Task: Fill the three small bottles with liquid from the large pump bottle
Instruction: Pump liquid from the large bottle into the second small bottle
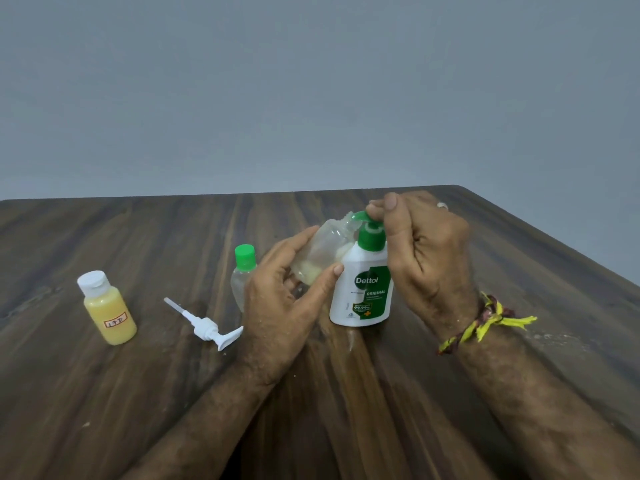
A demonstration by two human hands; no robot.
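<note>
Left grip (291, 289) tilting uncapped bottle (320, 252) under pump bottle (363, 289), right grip (419, 244) pressing nozzle; yellow bottle (109, 311) full, green-capped bottle (242, 275) apparently unfilled.

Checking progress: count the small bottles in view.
3: yellow-filled bottle at far left; green-capped bottle behind the left hand; clear bottle tilted in that hand.

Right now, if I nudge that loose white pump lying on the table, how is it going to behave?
The white pump lies on its side on the table, so it can't tip. Its thin dip tube and sideways spout would probably make it pivot or skid rather than roll. It looks like small hollow plastic, likely very light. It may carry soap residue, so possibly slippery.
</note>
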